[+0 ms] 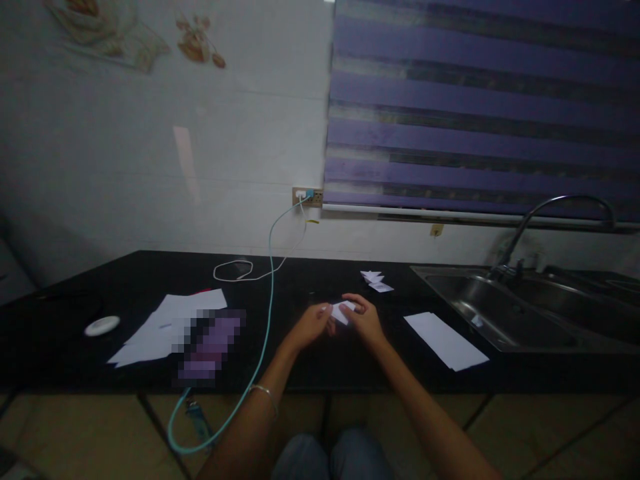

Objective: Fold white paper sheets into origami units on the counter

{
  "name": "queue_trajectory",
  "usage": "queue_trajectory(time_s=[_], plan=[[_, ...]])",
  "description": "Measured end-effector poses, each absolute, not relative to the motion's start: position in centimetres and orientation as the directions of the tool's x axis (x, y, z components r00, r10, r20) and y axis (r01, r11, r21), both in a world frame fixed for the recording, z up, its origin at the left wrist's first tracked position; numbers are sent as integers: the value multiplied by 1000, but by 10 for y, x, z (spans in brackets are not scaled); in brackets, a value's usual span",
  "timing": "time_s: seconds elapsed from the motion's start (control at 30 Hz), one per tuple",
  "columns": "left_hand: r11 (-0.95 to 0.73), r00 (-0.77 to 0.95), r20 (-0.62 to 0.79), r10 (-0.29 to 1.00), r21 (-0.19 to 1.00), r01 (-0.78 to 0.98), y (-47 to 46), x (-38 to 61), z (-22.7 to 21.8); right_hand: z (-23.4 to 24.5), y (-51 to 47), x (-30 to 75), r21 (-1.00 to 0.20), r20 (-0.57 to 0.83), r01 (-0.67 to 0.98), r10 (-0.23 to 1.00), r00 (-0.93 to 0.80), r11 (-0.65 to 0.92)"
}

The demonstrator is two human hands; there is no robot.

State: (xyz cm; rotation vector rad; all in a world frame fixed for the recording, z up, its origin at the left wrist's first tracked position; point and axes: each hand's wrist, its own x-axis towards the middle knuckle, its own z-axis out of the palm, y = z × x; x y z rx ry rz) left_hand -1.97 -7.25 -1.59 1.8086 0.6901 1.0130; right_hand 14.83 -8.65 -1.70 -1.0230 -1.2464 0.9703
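Between my two hands, a small folded piece of white paper (343, 312) is held just above the dark countertop (320, 367). My left hand (316, 321) pinches its left end between thumb and fingers. On the other side, my right hand (364, 316) grips the right part, its thumb lying over the paper. Beyond the right hand lies a little cluster of folded white paper pieces (377, 281). A stack of white paper strips (445, 340) rests to the right, while larger white sheets (155, 330) overlap on the left.
A teal cable (271, 293) runs from the wall socket (307, 196) across the counter and over its front edge. Left of it are a blurred-out purple object (213, 350) and a white round item (103, 326). At right is a metal sink (470, 300) with a curved faucet (525, 223).
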Motion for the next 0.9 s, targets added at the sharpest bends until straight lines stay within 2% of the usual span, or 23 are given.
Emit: queue_trajectory(time_s=[0.1,0.27,0.63,0.9], plan=[[-428,507,345,790,902,53,-72,-20,-17,-19,-85,147,-969,232,-74,971,63,236],[-466,521,354,777,879,97,-74,-21,-16,-22,-83,146,-972,235,-26,972,12,235],[-479,546,338,767,868,135,-75,-22,-14,-22,-81,148,-967,255,16,964,79,255],[-495,559,364,745,864,97,-76,-21,-13,-24,-81,146,-975,165,-141,985,56,171]])
